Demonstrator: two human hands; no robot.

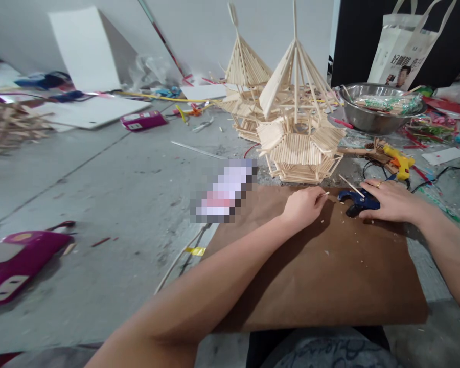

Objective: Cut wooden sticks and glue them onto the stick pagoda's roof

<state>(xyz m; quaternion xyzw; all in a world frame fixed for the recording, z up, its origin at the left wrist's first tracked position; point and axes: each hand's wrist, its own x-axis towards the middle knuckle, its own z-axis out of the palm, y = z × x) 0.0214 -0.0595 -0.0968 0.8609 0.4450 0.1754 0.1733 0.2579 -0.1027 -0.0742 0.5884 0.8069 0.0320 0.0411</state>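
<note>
fig.: l. hand [302, 205] at far edge of brown board [322, 286], fingertips closed in a pinch on short stick piece [324, 194]. r. hand [391, 200] near board's far right corner, closed loosely over blue cutter [357, 202]. thin stick [351, 186] juts up-left from the cutter head. stick pagoda [301, 148] stands just beyond far edge. yellow glue gun [398, 161] & steel bowl [379, 110] lie beyond far right corner.

Left grip [303, 204] pinched (fingertips meeting), right grip [391, 200] flat, palm down
</note>
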